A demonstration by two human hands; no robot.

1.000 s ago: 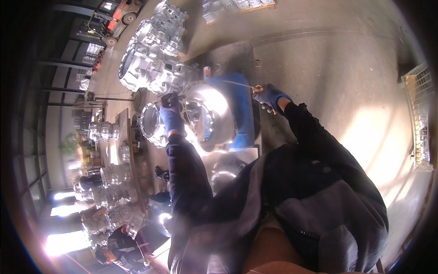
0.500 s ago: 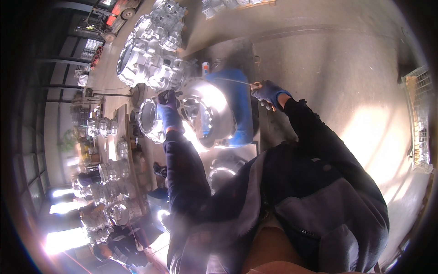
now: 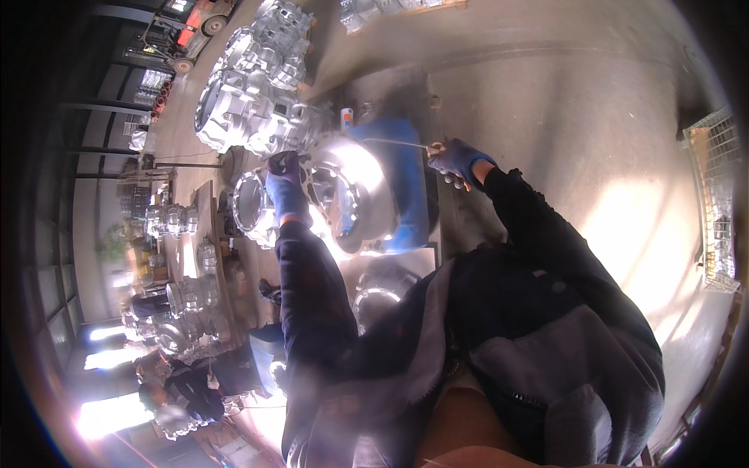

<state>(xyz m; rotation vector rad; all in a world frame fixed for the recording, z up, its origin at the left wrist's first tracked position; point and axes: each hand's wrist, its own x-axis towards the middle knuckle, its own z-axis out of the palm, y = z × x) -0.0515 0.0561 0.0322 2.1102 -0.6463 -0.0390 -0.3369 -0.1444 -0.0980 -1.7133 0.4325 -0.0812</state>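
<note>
A large silver cast-metal housing (image 3: 367,168) with a round opening and a bolt-hole flange stands before me, brightly lit. My left hand (image 3: 285,187), in a blue-purple glove, has its fingers curled at the housing's left edge; the exact grip is partly hidden. My right hand (image 3: 460,161), gloved alike with bare fingertips showing, is closed around the end of a thin rod (image 3: 402,143). The rod reaches left over the housing's far side, where glare hides its tip. Behind the housing lies a blue plastic container (image 3: 412,183).
More silver castings (image 3: 257,101) stand at the far left, and another round casting (image 3: 378,300) is close to my body. A white bottle (image 3: 346,118) stands beyond the housing. A co-worker (image 3: 191,394) bends among parts at lower left. A wire cage (image 3: 714,203) stands at right.
The rod looks slightly more bowed. Both of my hands stay nearly in place. The co-worker at lower left has shifted upward in the picture, and the view has moved slightly.
</note>
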